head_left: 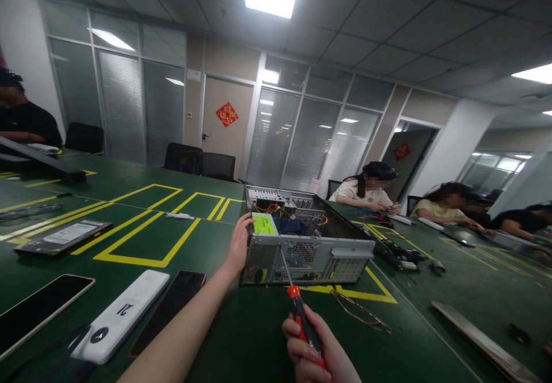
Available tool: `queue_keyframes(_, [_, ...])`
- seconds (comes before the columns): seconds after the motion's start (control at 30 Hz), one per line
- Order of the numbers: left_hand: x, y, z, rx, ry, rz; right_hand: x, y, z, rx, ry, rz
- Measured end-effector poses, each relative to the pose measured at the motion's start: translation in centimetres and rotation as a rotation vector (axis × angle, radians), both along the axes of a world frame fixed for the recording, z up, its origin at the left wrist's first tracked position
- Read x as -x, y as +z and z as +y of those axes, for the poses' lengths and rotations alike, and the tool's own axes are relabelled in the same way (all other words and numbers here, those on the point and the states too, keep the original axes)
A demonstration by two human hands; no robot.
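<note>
An open desktop computer case (328,253) lies on the green table (259,331), its rear panel facing me and cables showing inside. My left hand (238,246) rests against the case's left top corner, fingers curled over the edge by the power supply with a green label (264,224). My right hand (314,354) is closed around a red-and-black screwdriver (299,308). Its metal shaft points up at the rear panel near the fan grille.
Phones (41,308) and a white device (125,314) lie at the near left. A dark tablet (64,236) sits further left. Glasses (362,311) lie right of the case. A side panel (483,340) lies at right. Other people sit at the table's far sides.
</note>
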State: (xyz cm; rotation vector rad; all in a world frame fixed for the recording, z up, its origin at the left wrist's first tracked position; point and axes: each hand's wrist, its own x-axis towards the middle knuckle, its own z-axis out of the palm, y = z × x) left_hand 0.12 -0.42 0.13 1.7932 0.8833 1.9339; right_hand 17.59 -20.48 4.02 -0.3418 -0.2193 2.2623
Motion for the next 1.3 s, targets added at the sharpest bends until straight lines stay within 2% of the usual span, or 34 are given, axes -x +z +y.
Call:
queue_keyframes(0.17, [0.01,-0.04,0.09,-0.015,0.007,-0.001,0.57,0.07,-0.20,0.136,-0.103,-0.158])
queue_keyframes(0.23, [0.02,-0.04,0.08,-0.022,0.005,-0.001,0.64,0.15,-0.29,0.119,-0.090,-0.202])
queue_keyframes(0.37, [0.03,0.00,0.04,-0.022,0.000,-0.002,0.33,0.34,-0.35,0.026,-0.021,-0.113])
queue_keyframes(0.5, [0.04,0.02,0.01,-0.018,0.000,-0.003,-0.01,0.49,-0.32,0.007,-0.020,0.020])
queue_keyframes(0.63, [0.07,0.04,-0.06,-0.018,0.001,-0.002,0.08,0.33,-0.31,-0.008,0.049,-0.003])
queue_keyframes(0.8, [0.07,0.06,-0.09,-0.018,0.007,0.001,0.41,0.45,-0.30,0.137,-0.107,-0.127])
queue_keyframes(0.9, [0.04,0.06,-0.07,-0.018,0.002,0.000,0.47,0.49,-0.26,0.185,-0.146,-0.153])
queue_keyframes(1.3, [-0.01,0.00,0.01,-0.034,0.011,0.000,-0.35,0.13,-0.31,0.071,-0.085,0.204])
